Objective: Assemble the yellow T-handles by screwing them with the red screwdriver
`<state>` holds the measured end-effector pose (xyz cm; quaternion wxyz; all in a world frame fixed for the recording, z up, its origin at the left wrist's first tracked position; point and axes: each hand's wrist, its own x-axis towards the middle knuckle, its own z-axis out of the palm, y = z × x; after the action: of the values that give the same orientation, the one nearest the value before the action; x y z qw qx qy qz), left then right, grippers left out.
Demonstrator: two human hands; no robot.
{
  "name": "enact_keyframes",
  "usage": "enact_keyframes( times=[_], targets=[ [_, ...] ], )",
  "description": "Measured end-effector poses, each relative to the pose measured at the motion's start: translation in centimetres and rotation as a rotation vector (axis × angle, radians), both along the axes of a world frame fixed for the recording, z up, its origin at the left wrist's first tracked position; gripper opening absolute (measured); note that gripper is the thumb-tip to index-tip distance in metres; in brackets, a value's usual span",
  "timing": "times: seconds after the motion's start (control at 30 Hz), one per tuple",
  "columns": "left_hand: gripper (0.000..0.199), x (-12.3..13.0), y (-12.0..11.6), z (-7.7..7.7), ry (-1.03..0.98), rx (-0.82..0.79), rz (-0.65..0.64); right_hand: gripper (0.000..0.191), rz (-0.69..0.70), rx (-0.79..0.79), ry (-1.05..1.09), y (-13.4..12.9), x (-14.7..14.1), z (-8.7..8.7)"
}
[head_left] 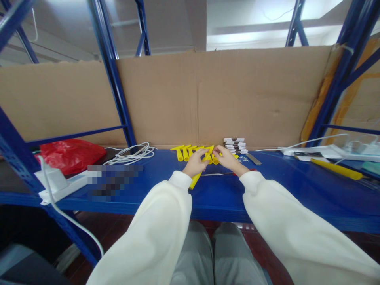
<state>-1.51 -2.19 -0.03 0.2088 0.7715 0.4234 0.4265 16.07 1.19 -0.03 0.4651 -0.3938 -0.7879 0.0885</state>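
My left hand (196, 162) is closed around a yellow T-shaped plastic handle (195, 182), whose round shaft tilts down toward me. At its upper end, my right hand (225, 157) pinches with thumb and fingers; any small part between them is too small to make out. Behind my hands, a row of several similar yellow T-shaped handles (179, 153) lies on the blue shelf top (166, 190). A thin metal shaft (218, 174) lies below my right hand, and a red end shows by that wrist, so it may be a screwdriver.
To the right are a stack of small white-and-dark packets (235, 145), scattered small metal pieces (244, 158) and a flat metal strip (253, 159). A yellow-handled tool (337, 169) lies farther right. Leftward are coiled white cable (133, 153), a red bag (69, 154) and a power strip (69, 185). Cardboard (237, 91) closes the back.
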Motion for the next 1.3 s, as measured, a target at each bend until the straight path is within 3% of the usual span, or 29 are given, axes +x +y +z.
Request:
enact_keyframes(
  times=[0.27, 0.53, 0.7, 1.0, 1.13, 1.3],
  targets=[
    [0.053, -0.1, 0.0, 0.2, 0.041, 0.104, -0.018, 0.009, 0.033, 0.016, 0.049, -0.6, -0.2, -0.2],
    [0.053, 0.1, -0.1, 0.1, -0.019, 0.007, -0.03, 0.009, -0.009, 0.059, 0.01, -1.3, -0.4, 0.2],
    [0.054, -0.1, 0.5, -0.4, -0.032, 0.029, -0.046, 0.011, -0.041, 0.086, -0.05, -1.2, -0.3, 0.2],
    [0.05, -0.8, 1.7, -0.5, 0.027, 0.219, 0.1, 0.023, -0.252, 0.19, -0.523, -2.6, 0.7, 0.9],
    [0.05, -0.8, 1.7, -0.6, 0.033, 0.232, 0.103, 0.029, -0.384, 0.139, -0.663, -3.1, 1.8, 1.9],
    [0.049, -1.0, 1.9, -0.8, 0.033, 0.226, 0.107, 0.031, -0.6, -0.037, -0.66, -2.7, 5.0, 2.3]
  ],
)
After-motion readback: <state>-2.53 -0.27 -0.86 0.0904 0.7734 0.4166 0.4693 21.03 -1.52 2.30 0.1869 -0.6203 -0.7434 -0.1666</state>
